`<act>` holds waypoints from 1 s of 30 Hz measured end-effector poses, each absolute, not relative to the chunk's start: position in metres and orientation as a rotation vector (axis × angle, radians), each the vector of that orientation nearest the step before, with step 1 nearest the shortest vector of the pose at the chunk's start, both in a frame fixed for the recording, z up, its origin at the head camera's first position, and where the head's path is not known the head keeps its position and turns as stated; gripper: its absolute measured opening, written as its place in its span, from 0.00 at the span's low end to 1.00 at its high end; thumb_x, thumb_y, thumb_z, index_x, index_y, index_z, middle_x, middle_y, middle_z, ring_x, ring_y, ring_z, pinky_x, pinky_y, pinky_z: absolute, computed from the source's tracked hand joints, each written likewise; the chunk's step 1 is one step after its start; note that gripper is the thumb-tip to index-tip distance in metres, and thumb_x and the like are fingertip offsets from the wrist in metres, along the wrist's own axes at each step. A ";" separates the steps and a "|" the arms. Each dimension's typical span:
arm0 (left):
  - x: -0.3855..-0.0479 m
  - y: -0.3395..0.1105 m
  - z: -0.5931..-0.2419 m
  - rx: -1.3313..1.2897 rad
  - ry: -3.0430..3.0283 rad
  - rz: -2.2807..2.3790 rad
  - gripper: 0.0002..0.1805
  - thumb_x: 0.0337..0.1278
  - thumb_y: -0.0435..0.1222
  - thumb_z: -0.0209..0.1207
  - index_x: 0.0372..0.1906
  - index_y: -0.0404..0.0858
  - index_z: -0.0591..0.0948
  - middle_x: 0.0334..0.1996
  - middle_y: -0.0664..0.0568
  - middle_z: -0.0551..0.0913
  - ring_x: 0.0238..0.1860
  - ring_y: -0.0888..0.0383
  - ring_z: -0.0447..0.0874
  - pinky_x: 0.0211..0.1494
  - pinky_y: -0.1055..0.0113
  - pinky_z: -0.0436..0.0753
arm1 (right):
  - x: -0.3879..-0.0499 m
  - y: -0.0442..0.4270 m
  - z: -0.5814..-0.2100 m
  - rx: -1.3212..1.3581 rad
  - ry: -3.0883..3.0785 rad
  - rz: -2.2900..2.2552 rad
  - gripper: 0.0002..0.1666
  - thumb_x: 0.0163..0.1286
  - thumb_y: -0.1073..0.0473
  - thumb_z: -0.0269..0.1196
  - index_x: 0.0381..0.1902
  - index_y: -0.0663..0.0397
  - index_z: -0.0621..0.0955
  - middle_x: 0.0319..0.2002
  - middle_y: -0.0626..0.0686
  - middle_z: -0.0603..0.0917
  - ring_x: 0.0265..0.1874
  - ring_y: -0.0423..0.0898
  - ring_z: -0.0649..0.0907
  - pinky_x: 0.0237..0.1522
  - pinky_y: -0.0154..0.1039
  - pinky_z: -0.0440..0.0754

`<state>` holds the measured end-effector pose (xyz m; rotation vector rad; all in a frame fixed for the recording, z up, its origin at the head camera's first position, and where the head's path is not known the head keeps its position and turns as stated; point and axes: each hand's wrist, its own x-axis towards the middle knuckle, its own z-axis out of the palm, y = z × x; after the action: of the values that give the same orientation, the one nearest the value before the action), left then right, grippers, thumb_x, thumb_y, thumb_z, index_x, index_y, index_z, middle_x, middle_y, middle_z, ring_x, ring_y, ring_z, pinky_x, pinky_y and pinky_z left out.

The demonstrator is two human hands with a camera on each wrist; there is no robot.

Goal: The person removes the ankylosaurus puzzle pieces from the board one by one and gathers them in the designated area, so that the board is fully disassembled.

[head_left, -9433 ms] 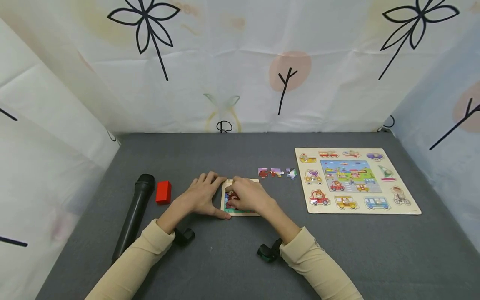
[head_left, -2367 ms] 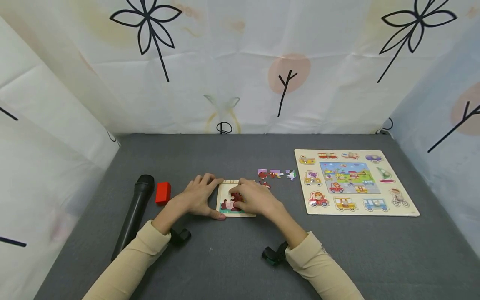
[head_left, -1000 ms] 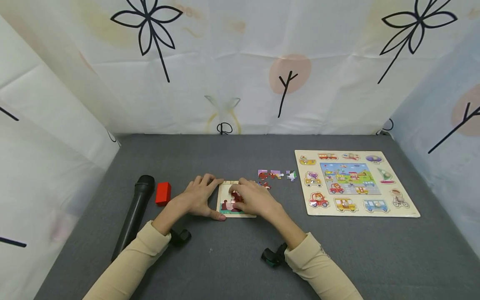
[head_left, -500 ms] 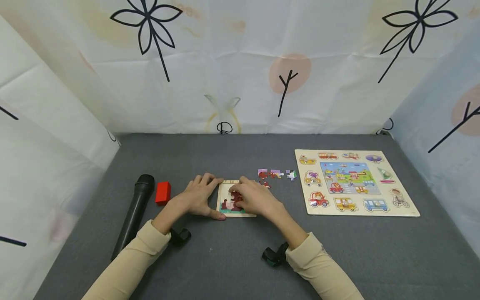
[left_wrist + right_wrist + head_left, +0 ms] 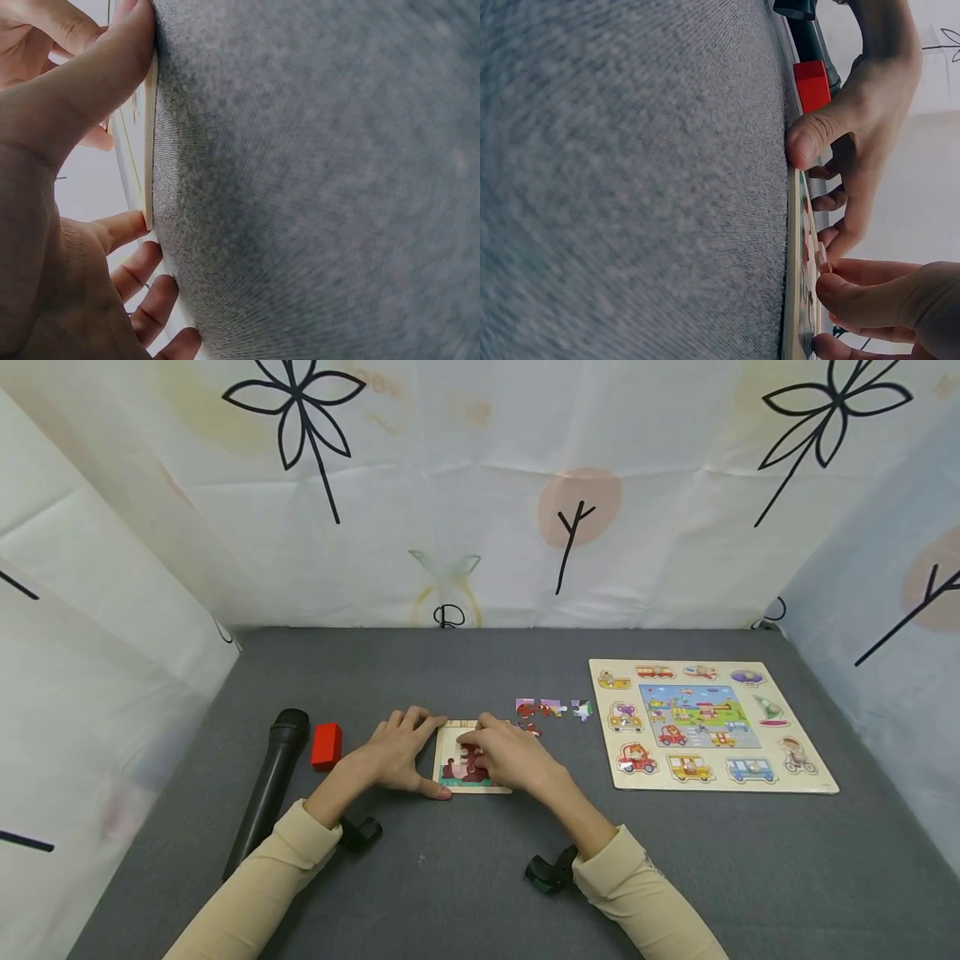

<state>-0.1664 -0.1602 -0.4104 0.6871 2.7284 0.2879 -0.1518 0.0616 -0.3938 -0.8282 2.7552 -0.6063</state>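
A small wooden puzzle tray (image 5: 444,761) lies on the grey table, with a partly filled picture in brown, pink and green. My left hand (image 5: 395,755) steadies it from the left, its thumb at the near left corner and its forefinger at the far left corner. Over the tray, my right hand (image 5: 513,753) pinches a small puzzle piece (image 5: 823,258) between thumb and forefinger, just above the board in the right wrist view. Several loose pieces (image 5: 552,707) lie beyond and right of the tray; one (image 5: 531,729) is partly hidden by my right hand.
On the right lies a large wooden board (image 5: 795,778) with vehicle pictures. To the left are a red block (image 5: 326,747) and a black microphone (image 5: 272,783). Printed white cloth (image 5: 480,510) hangs behind the table and along its sides.
Compared with the oldest view, the tray sits slightly further left and another loose piece lies beside it. Over the last second my right fingers have shifted slightly over the tray; my left hand has stayed put.
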 end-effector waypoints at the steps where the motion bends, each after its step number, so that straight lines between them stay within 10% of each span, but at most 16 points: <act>1: -0.167 -0.160 -0.411 0.688 2.729 0.287 0.62 0.40 0.68 0.73 0.79 0.45 0.62 0.71 0.41 0.64 0.65 0.40 0.66 0.63 0.44 0.72 | -0.152 0.062 -0.394 -0.825 2.756 -0.612 0.21 0.69 0.66 0.67 0.59 0.48 0.85 0.45 0.52 0.81 0.34 0.45 0.78 0.33 0.39 0.76; 30: -0.166 -0.160 -0.411 0.677 2.727 0.311 0.62 0.39 0.68 0.73 0.78 0.45 0.62 0.72 0.41 0.63 0.67 0.39 0.65 0.65 0.43 0.71 | -0.161 0.124 -0.392 -0.713 2.840 -0.606 0.22 0.71 0.65 0.65 0.63 0.51 0.83 0.48 0.54 0.81 0.37 0.45 0.77 0.38 0.42 0.76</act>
<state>-0.1665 -0.1602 -0.4113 0.6766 2.7272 0.3105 -0.1613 0.1236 -0.3918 -0.7131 2.8398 -0.6059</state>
